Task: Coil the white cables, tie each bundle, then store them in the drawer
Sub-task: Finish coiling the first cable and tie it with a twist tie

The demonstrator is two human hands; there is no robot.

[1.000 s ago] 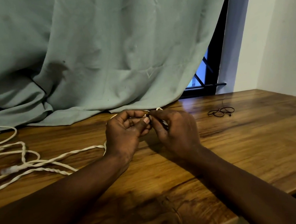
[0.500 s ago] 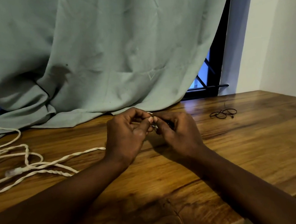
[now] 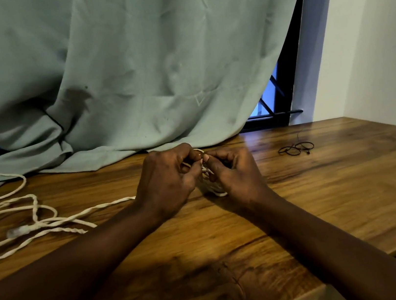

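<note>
left grip (image 3: 168,180) and right grip (image 3: 234,174) fingertip to fingertip, knuckles up, both pinching white cable coil (image 3: 214,190) between them, wrists low over worktop (image 3: 339,193)

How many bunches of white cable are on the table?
2: a loose tangle on the left, and a small coil gripped by the left hand and right hand, which may hide more.

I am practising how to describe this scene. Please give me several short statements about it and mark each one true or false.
1. Both the left hand and the right hand hold the white coil. True.
2. The loose white cable lies right of the hands. False: it lies to their left.
3. The black ties lie on the table. True.
4. The curtain is red. False: it is pale green.
</note>
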